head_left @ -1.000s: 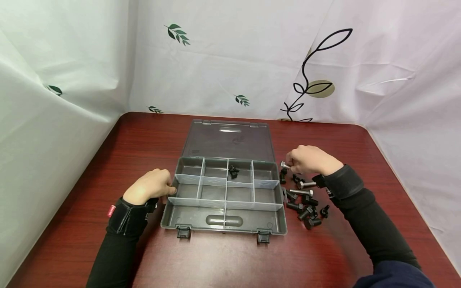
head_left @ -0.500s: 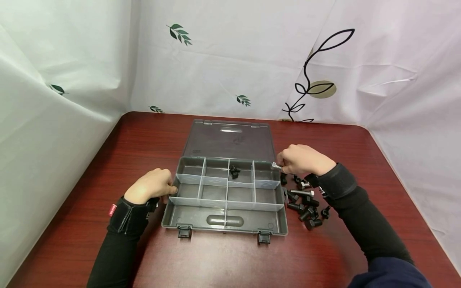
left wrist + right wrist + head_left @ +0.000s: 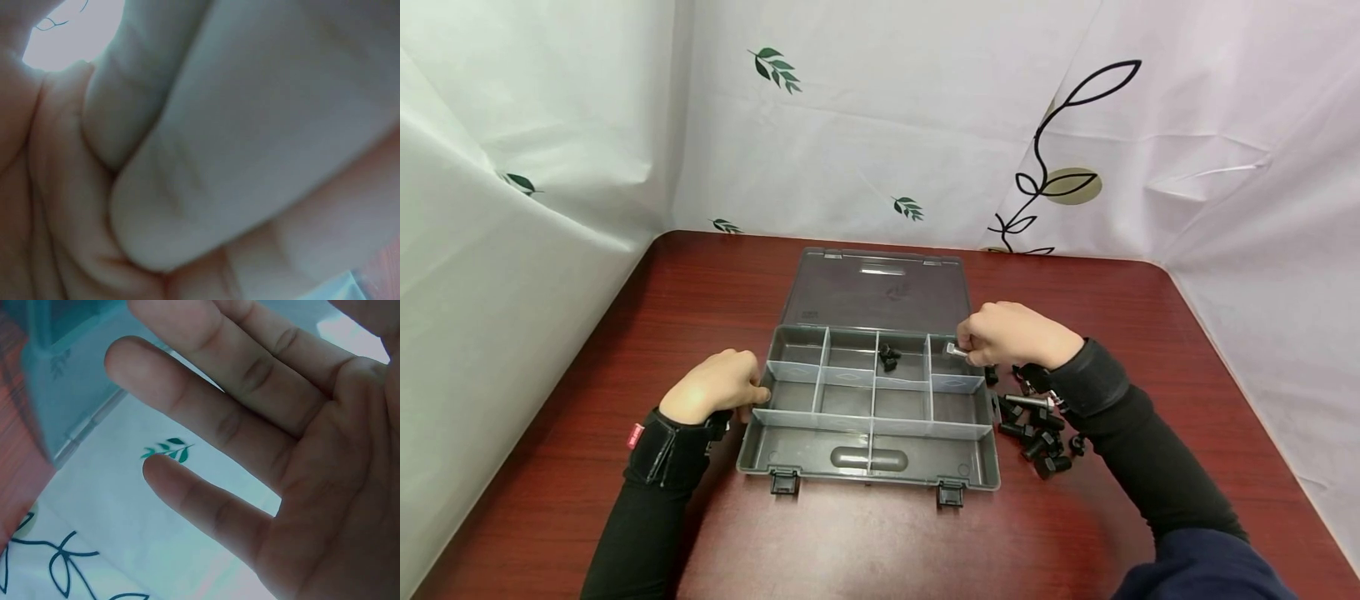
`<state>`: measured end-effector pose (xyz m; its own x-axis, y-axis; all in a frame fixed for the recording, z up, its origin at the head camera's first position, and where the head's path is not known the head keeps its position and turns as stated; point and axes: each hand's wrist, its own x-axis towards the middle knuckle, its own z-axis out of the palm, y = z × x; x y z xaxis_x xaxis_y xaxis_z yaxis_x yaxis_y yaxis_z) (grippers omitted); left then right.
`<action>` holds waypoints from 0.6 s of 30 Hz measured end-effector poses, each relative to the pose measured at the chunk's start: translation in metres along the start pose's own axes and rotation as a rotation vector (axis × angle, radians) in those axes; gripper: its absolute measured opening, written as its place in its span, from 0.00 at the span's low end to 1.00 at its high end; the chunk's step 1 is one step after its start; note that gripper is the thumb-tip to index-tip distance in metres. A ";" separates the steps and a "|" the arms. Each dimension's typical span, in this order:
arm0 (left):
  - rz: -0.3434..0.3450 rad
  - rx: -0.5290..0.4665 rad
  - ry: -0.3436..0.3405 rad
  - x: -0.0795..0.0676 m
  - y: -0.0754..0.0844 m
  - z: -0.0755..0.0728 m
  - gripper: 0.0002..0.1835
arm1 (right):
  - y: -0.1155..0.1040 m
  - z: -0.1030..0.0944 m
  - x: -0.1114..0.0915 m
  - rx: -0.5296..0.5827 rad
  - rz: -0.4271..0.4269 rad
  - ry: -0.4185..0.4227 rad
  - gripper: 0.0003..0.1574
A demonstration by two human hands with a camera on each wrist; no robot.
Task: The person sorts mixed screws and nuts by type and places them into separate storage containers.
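A grey plastic compartment box [image 3: 831,472] lies opened flat on the table. My left hand [image 3: 718,385] holds its left rim; the left wrist view shows curled fingers [image 3: 206,150] close up. In the head view, my right hand [image 3: 1011,333] pinches a silver bolt [image 3: 955,350] above the back right compartment. The bolt's shank is mostly hidden by the hand. In the right wrist view, the other fingers [image 3: 200,412] are spread and the pinching fingertips are out of sight. Small black bolts [image 3: 888,357] lie in one back compartment.
A pile of black bolts [image 3: 1037,439] lies right of the box, with a long silver bolt [image 3: 1027,402] among them. The transparent lid [image 3: 880,292] lies folded back behind the box. Two black latches [image 3: 950,496] stick out at the front.
My right hand has lifted the silver bolt from the table beside the box and moved left, over the back right compartment. The left hand has stayed at the box's left rim.
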<state>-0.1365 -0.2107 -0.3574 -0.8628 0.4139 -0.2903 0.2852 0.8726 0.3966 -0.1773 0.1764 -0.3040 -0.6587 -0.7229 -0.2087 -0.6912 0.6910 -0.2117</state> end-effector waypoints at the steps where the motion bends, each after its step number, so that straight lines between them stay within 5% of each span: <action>1: 0.001 0.001 0.001 0.000 0.000 0.000 0.14 | -0.002 0.000 0.001 0.000 -0.006 0.001 0.03; 18: -0.003 0.000 -0.006 0.000 -0.001 0.000 0.14 | -0.034 0.003 0.023 -0.079 -0.146 0.039 0.09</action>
<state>-0.1373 -0.2112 -0.3578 -0.8613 0.4126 -0.2965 0.2824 0.8739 0.3957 -0.1682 0.1365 -0.3044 -0.5598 -0.8160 -0.1440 -0.8004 0.5775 -0.1607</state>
